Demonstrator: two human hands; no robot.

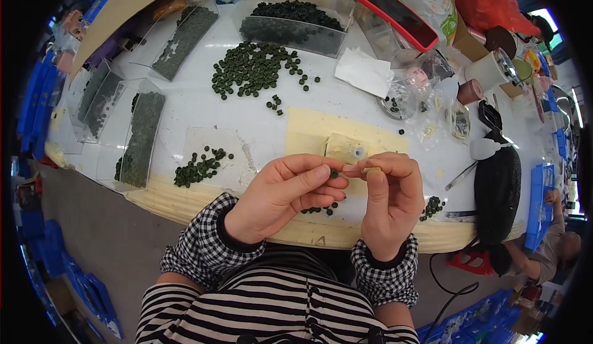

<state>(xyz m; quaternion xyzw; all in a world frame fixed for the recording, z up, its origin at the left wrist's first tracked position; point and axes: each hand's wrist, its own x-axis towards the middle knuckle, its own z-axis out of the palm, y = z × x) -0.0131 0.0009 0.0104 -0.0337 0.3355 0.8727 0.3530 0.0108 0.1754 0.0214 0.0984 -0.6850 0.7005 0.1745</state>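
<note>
Head view: left hand [281,194] curled, thumb and forefinger pinched shut on a small dark green disc [333,173], held just above the table edge [185,205]. Right hand [390,202] touching fingertip to fingertip, pinched on a thin pale sliver [372,170] lying roughly crosswise, pointed toward the disc. Disc directly left of the right fingertips. More discs [199,166] loose, well left of the left hand.

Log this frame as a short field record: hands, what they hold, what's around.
left hand: pinches a small dark green bead at the fingertips
right hand: pinches a small pale piece, held up to the bead
loose beads: big pile mid-table, smaller pile left of the hands
clear trays: filled with beads, far side
phone: red-cased, top right
surface: white table
</note>
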